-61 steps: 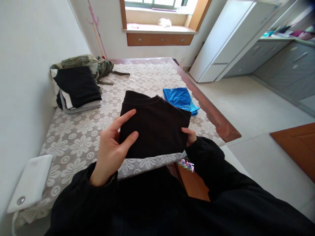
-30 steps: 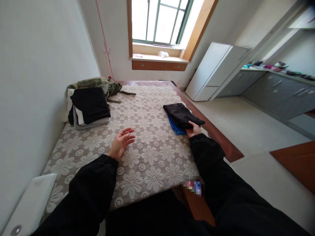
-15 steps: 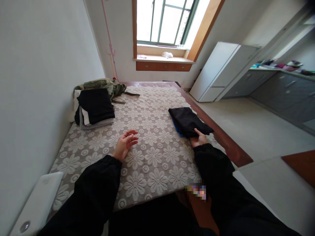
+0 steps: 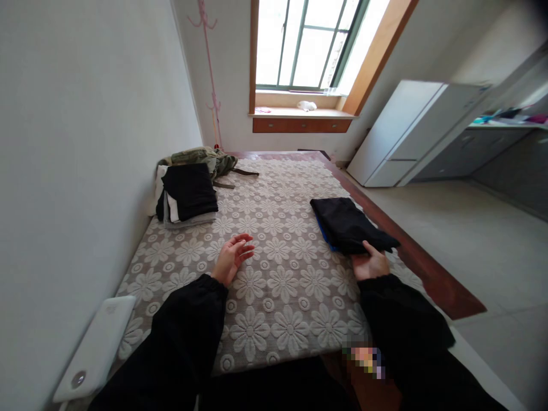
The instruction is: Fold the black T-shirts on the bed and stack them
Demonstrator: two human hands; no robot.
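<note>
**Folded black garment on the bed, right hand at its near edge**

A bed (image 4: 274, 319) covered in a cream spread with a raised flower pattern fills most of the view, running from the near edge up toward the window (image 4: 308, 43). A plain white wall (image 4: 85, 142) runs along its left side, and a tiled floor (image 4: 449, 228) lies to its right. A white cabinet (image 4: 411, 131) stands against the far right wall, below and beside the window.

At the far left of the bed, against the wall, sits 1 stack of folded clothes (image 4: 188, 194), black on top with white and grey layers beneath. An olive green jacket (image 4: 201, 157) lies bunched just behind that stack. A flat white device (image 4: 96, 348) rests at the near left corner of the bed, beside the wall.

On the right side of the bed, close to the wooden frame, lies the folded black garment (image 4: 349, 224). A sliver of blue cloth (image 4: 324, 238) shows under its left edge, so it appears to sit on top of another folded piece, though most of that piece is hidden.

The right hand (image 4: 371, 264) rests at the near edge of the black garment, thumb on top of the fabric, the other fingers hidden, so I cannot tell if they pinch the cloth. The left hand (image 4: 232, 260) hovers low over the middle of the bed, palm turned inward, fingers loosely spread and curled, holding nothing, well apart from the garment.
</note>
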